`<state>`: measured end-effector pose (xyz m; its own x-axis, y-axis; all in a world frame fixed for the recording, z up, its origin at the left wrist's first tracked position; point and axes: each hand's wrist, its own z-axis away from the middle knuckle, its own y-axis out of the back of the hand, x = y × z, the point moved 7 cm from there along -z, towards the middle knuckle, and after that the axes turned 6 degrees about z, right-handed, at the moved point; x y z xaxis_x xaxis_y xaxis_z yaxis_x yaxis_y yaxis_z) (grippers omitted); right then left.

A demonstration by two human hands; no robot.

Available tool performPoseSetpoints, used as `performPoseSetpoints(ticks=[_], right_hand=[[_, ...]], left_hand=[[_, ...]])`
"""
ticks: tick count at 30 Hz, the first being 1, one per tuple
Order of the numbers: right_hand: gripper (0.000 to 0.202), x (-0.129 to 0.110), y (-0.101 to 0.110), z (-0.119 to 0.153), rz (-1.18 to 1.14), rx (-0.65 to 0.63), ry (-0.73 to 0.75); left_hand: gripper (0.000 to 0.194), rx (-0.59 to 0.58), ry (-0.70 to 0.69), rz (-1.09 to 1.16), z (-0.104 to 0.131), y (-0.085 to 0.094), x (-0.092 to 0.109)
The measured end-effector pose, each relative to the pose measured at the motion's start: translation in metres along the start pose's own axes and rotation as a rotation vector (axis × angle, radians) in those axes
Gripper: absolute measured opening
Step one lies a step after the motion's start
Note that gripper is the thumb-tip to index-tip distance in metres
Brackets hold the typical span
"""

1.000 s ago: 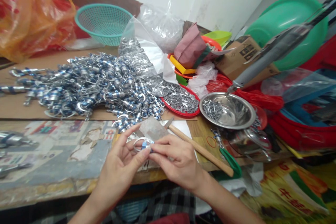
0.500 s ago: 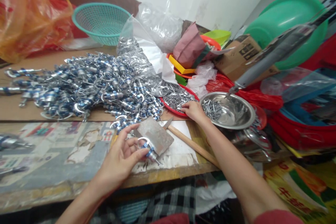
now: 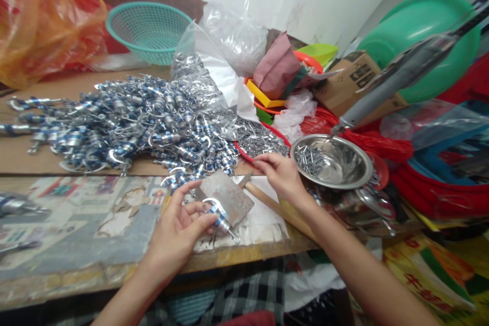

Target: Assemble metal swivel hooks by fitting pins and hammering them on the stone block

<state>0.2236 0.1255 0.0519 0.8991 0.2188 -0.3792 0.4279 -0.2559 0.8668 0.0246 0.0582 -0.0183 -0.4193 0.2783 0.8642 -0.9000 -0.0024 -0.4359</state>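
Note:
My left hand (image 3: 183,229) grips a silver hook bolt with blue bands (image 3: 220,216) between thumb and fingers, its curved hook up and its narrow end pointing down to the right. The bolt is held over a flat metal block (image 3: 225,196) near the table's front edge. My right hand (image 3: 280,175) is in the air with thumb and fingertips pinched; whatever is between them is too small to make out. Just below it lies a hammer (image 3: 273,204) with a wooden handle. Beyond the fingers is a red tray (image 3: 241,152) of small metal pieces.
A large heap of similar hook bolts (image 3: 126,117) covers the left and middle of the table. A steel bowl (image 3: 351,163) with pins stands at right, under a grey tool (image 3: 385,94). Behind are a turquoise basket (image 3: 153,53), plastic bags and a green basin (image 3: 428,35).
My right hand has drawn back from the pieces in the red tray toward me and slightly left, fingers pinched. My left hand stays in nearly the same place with the hook bolt.

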Motion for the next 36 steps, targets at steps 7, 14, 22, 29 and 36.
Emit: performPoseSetpoints(ticks=[7, 14, 22, 29, 36], right_hand=[[0.013, -0.085, -0.012, 0.050, -0.162, -0.384, 0.315], [0.015, -0.079, -0.023, 0.044, -0.242, -0.535, 0.256], [0.017, -0.090, -0.018, 0.046, -0.151, -0.505, 0.447], [0.015, -0.083, -0.029, 0.043, -0.297, -0.421, 0.281], [0.009, -0.088, -0.030, 0.041, -0.275, -0.350, 0.210]], left_hand=[[0.072, -0.005, -0.018, 0.005, 0.001, -0.001, 0.001], [0.071, -0.016, -0.060, 0.002, -0.001, 0.001, -0.002], [0.071, -0.022, -0.038, 0.011, -0.001, -0.001, 0.000], [0.072, -0.006, -0.017, 0.018, 0.001, -0.001, 0.001], [0.072, -0.017, -0.019, 0.011, 0.001, -0.003, 0.002]])
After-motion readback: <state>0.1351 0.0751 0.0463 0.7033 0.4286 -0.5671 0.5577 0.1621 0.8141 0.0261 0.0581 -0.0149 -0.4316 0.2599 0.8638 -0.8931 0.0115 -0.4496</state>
